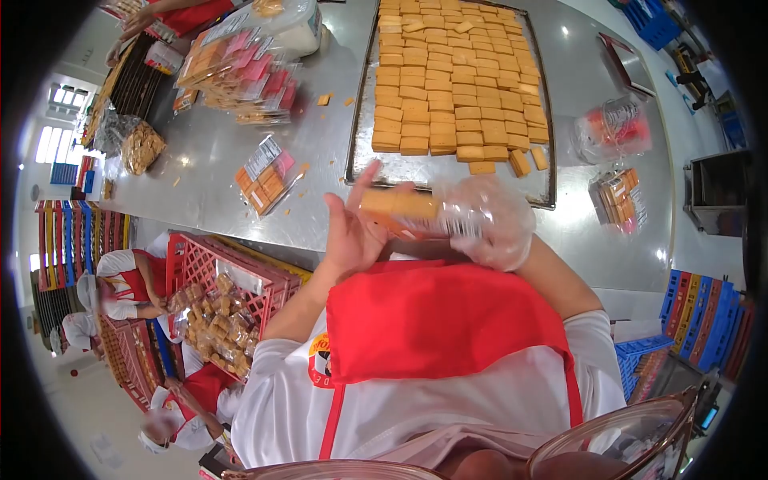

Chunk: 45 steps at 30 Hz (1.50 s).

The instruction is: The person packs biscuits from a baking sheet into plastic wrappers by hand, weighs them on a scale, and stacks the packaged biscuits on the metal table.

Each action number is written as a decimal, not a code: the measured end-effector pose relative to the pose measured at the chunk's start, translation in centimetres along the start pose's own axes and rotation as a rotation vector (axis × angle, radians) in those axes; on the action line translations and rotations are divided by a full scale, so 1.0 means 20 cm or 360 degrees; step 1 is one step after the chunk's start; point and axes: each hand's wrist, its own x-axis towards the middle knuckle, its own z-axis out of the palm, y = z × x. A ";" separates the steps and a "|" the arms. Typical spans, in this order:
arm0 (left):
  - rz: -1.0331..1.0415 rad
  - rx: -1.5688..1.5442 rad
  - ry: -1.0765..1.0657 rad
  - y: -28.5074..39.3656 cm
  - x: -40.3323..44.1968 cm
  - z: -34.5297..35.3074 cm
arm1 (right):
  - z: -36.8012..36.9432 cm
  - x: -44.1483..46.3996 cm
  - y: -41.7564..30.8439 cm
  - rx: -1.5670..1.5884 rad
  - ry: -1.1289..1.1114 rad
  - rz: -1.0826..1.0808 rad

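Left side: a slanting heap of clear plastic packets with orange-brown biscuits and pink labels lies on the grey metal table. The packets overlap loosely, so a knock could set the upper ones sliding. Nearer, a single flat clear packet of orange biscuits with a pink label has crumbs beside it, which may cling to its plastic.

Centre: the bare left hand is spread, thumb and index finger apart. No firm hold shows on that side, so the clear plastic packet of rectangular orange-tan biscuits could tip or slip there; a fall may break its contents. Beyond, loose tan rectangular biscuits sit out of row near the close edge of the dark-rimmed metal tray; a stray sweep could scatter them.

Right side: the right hand is obscured by loose clear plastic and blur; its grip cannot be determined. Uneven pulling could crease or tear the film.

Position: the rectangular packet lies between the hands, tilted slightly. Its left end is just beside the left fingers, contact unconfirmed; its right end runs into the plastic at the right hand.
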 end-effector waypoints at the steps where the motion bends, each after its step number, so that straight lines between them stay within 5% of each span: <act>1: -0.0284 -0.0126 0.0055 -0.01 -0.01 -0.03 | -0.03 0.01 0.00 -0.0201 -0.0028 -0.0283; 3: -0.0860 -0.0376 0.0167 -0.01 -0.03 -0.04 | -0.04 0.02 -0.05 -0.0194 -0.0089 -0.0462; 6: -0.0828 -0.0189 0.0023 0.01 -0.09 0.05 | 0.01 -0.02 -0.03 -0.0346 0.0144 -0.0680; 8: -0.0478 -0.0046 0.0050 0.04 -0.06 0.01 | -0.01 -0.05 -0.01 -0.0424 0.0017 -0.0527; 12: 0.0146 0.0155 0.0193 0.13 -0.02 0.03 | -0.02 0.04 -0.01 0.0233 0.0296 0.0064; 17: 0.0424 0.0643 0.0475 0.10 0.03 0.09 | 0.05 -0.05 -0.02 0.0806 -0.0581 0.0817; 19: 0.0487 0.0872 0.0550 0.10 0.02 0.09 | 0.04 -0.03 -0.06 0.0719 -0.0748 0.0816; 25: 0.0634 0.1288 0.0280 0.05 -0.01 0.06 | 0.07 -0.03 -0.02 0.0781 -0.0028 0.0744; 30: 0.0440 0.1855 0.0149 0.02 -0.03 0.02 | 0.10 -0.04 0.00 0.0681 -0.0140 0.0735; 33: 0.0245 0.1411 0.0232 -0.01 -0.03 0.03 | 0.13 -0.13 0.05 0.0254 -0.0076 0.0484; 36: 0.0513 0.1136 -0.0031 -0.02 0.02 0.03 | -0.09 -0.08 0.02 0.0562 -0.0028 0.0820; 40: 0.0649 0.1335 0.0253 0.06 0.03 -0.09 | -0.61 -0.14 0.09 0.1043 0.1105 0.1048; 45: 0.0878 0.2069 0.0731 0.11 -0.04 -0.29 | -1.28 -0.40 0.54 0.1194 0.2069 0.0785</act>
